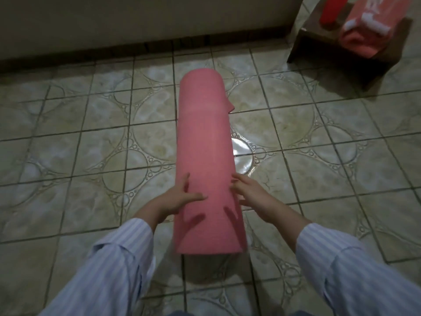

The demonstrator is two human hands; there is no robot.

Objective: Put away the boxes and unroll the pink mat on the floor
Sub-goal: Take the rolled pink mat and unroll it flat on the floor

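The pink mat [205, 144] is rolled into a thick tube and held above the tiled floor, its long axis pointing away from me. My left hand [180, 198] presses its left side near the close end, fingers spread on the foam. My right hand [248, 192] grips the right side at the same height. A loose corner of the mat sticks out on the right near the far end. A shadow of the roll lies on the tiles under its near end.
A brown cardboard box [337, 49] sits on the floor at the top right with a red-and-white package [373, 26] and a red object [332, 9] on it. A pale wall with a dark baseboard [145, 45] runs along the far side. Patterned tiles [79, 133] surround the mat.
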